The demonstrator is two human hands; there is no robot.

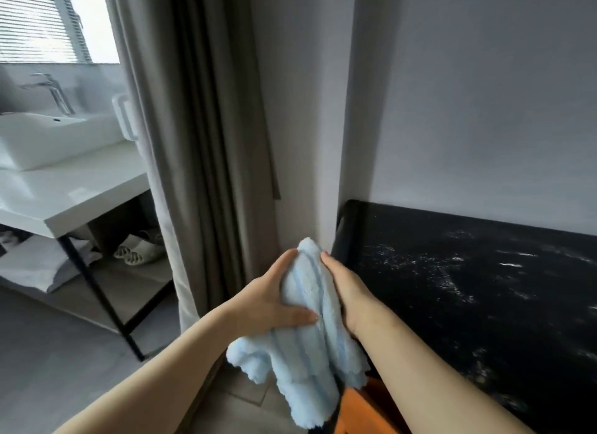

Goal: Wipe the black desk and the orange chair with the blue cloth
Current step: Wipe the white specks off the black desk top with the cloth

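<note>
Right forearm (436, 378): nearest lens, enters from 5 o'clock, over the desk's front edge
Left hand (268, 304): thumb pressed across cloth front, fingers wrapped behind, grasping it
Right hand (345, 288): curled round cloth's right side, grasping; fingertips mostly hidden
Blue cloth (307, 353): bunched between both hands, held in air, long axis 12-to-6, loose end hanging, not on desk
Black desk (468, 288): at 3 o'clock of the hands, white specks and smears on top; right hand nearer, just beside its left end
Orange chair (358, 414): at 6 o'clock, under hanging cloth end, mostly covered
Next move, judged: carry cloth toward 3 o'clock, flatten on desk
</note>
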